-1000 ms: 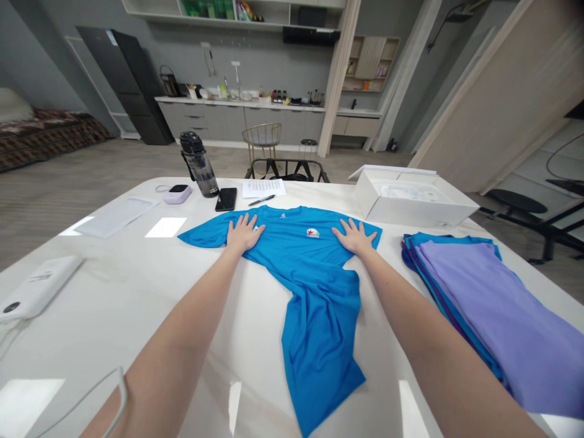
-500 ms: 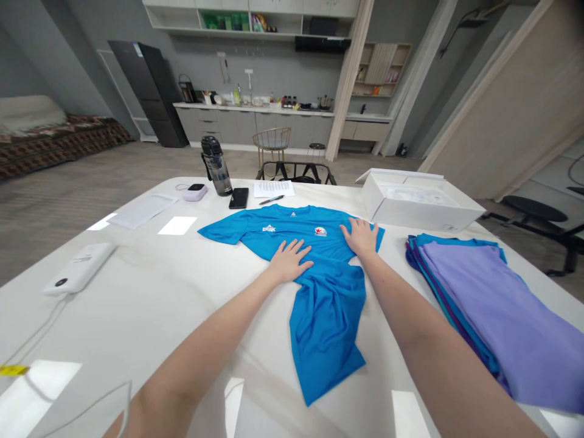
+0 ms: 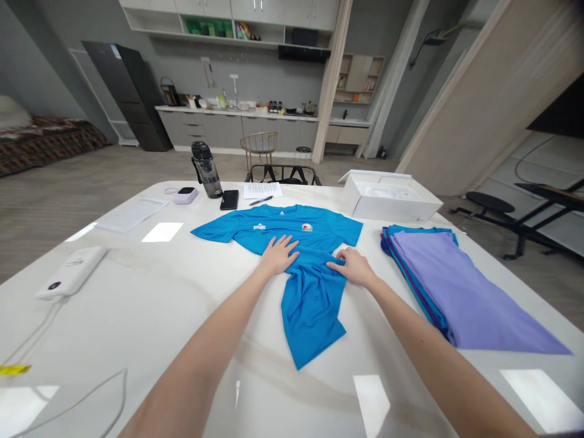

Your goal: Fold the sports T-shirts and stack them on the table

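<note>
A blue short-sleeved T-shirt [image 3: 314, 240] lies on the white table, collar away from me, with a white logo and a round red-and-white badge on its chest. Its upper part is spread flat, while the lower part is bunched and twisted towards me. My left hand [image 3: 277, 255] rests open on the middle of the shirt, fingers spread. At the shirt's right edge, just below the sleeve, my right hand [image 3: 356, 266] has its fingers and thumb curled in on the fabric, pinching it.
Right of the shirt lies a stack of folded clothes [image 3: 451, 280], lilac on top, with an open white box [image 3: 392, 204] behind. A water bottle [image 3: 207, 173], phone [image 3: 229, 199], pen [image 3: 261, 200] and papers [image 3: 263, 190] stand or lie beyond. A white power bank [image 3: 73, 271] with cables is at left.
My right hand has left the right sleeve and come down towards me to the shirt's side edge, its fingers closing in. My left hand stays on the shirt. The view has shifted slightly.
</note>
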Available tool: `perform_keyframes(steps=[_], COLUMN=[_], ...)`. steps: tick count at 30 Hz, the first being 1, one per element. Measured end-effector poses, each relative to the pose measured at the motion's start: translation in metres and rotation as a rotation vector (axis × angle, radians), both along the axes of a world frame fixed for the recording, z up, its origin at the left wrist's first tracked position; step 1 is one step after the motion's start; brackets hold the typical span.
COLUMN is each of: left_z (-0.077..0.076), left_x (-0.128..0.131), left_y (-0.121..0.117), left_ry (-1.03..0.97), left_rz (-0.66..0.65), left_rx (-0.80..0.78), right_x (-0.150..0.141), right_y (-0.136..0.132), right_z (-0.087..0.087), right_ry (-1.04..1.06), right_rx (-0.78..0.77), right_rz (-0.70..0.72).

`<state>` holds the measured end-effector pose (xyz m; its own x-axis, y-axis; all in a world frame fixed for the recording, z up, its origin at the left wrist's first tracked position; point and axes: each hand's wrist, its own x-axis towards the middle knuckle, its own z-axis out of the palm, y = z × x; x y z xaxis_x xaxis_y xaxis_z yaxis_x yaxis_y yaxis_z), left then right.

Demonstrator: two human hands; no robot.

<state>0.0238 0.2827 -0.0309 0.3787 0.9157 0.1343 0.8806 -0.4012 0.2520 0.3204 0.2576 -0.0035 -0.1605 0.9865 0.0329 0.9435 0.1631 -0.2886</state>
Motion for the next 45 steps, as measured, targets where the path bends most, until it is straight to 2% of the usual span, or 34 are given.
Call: perform_keyframes(steps=[2,5,9,11,13,15,17,21,24,27,31,34,36,38,40,43,45], left_z=[0.005,0.020,0.051,0.067,0.082,0.092,0.095,0.085,0.077,0.077,0.086,0.091,0.091,0.089,0.087,0.081,0.075], left_x=[0.001,0.011,0.039,0.048,0.046,0.031,0.008,-0.038,-0.060,-0.084,-0.134,-0.172,-0.186,-0.188,-0.177,-0.146,-0.123], left_y=[-0.005,-0.020,-0.053,-0.074,-0.094,-0.114,-0.131,-0.160,-0.178,-0.195,-0.217,-0.237,-0.251,-0.261,-0.267,-0.267,-0.265], left_ry=[-0.025,-0.116,-0.291,-0.385,-0.478,-0.552,-0.594,-0.592,-0.532,-0.464,-0.263,-0.055,0.012,0.021,0.011,0.029,0.074], left_rz=[-0.008,-0.071,-0.259,-0.335,-0.350,-0.344,-0.350,-0.318,-0.300,-0.284,-0.277,-0.217,-0.171,-0.134,-0.090,-0.054,-0.044], left_rx=[0.013,0.051,0.044,0.014,-0.038,-0.097,-0.136,-0.222,-0.257,-0.249,-0.174,-0.191,-0.230,-0.263,-0.246,-0.124,-0.044], right_x=[0.003,-0.007,-0.042,-0.057,-0.064,-0.063,-0.056,-0.047,-0.051,-0.052,-0.043,-0.031,-0.019,-0.003,0.014,0.028,0.027], right_y=[-0.012,-0.026,-0.053,-0.070,-0.087,-0.100,-0.109,-0.125,-0.137,-0.148,-0.161,-0.175,-0.187,-0.198,-0.208,-0.218,-0.225], right_z=[0.001,0.012,0.046,0.063,0.073,0.070,0.056,0.017,0.001,-0.002,0.001,0.006,0.012,0.019,0.027,0.035,0.036], right_ry=[0.030,0.253,0.570,0.725,0.868,0.934,0.877,0.564,0.415,0.366,0.227,0.103,0.044,-0.020,-0.094,-0.189,-0.158], right_rx=[-0.019,-0.030,0.032,-0.002,-0.039,-0.043,-0.038,-0.021,0.004,0.014,0.042,0.054,0.050,0.035,-0.001,-0.024,0.021], right_rz=[-0.023,0.042,0.147,0.204,0.234,0.195,0.175,0.345,0.405,0.394,0.426,0.430,0.410,0.388,0.344,0.254,0.247])
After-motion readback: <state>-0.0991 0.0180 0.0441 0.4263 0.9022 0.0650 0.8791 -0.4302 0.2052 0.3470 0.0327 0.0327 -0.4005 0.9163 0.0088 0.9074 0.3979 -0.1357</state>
